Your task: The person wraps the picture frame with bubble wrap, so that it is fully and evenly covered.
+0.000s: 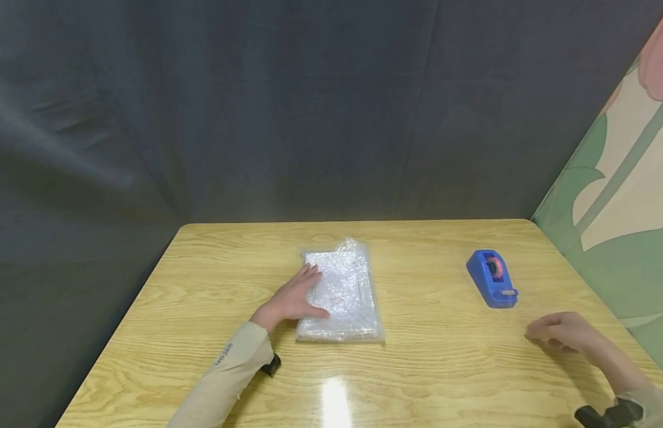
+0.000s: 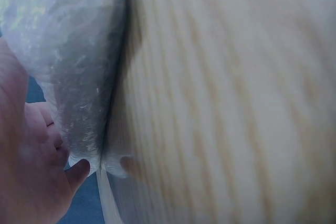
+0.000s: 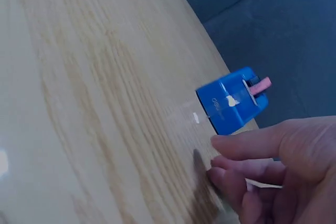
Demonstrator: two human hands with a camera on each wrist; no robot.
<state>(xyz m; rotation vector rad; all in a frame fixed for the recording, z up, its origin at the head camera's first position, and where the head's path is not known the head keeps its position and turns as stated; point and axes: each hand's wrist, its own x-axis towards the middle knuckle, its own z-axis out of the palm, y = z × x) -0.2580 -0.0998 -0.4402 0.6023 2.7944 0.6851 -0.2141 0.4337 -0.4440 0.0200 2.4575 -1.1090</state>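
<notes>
A flat rectangular package in clear bubble wrap [image 1: 344, 291] lies on the table, its wrap sticking up loosely at the far edge. My left hand [image 1: 296, 297] rests over its left side with the fingers spread and the thumb on the near part. From the left wrist, the bubble wrap [image 2: 79, 61] bulges beside the palm and fingers. My right hand [image 1: 563, 331] hovers low over the table at the right, fingers loosely bent and nothing visible between them. Beyond it stands a blue tape dispenser [image 1: 492, 279] with a pink-cored roll; the right wrist view shows the dispenser [image 3: 231, 100] just past the thumb.
The wood-grain table [image 1: 427, 368] has a dark curtain [image 1: 310, 113] along its back and left sides. A wall panel with a plant pattern [image 1: 625, 238] borders the right edge. Light glares off the table near the front.
</notes>
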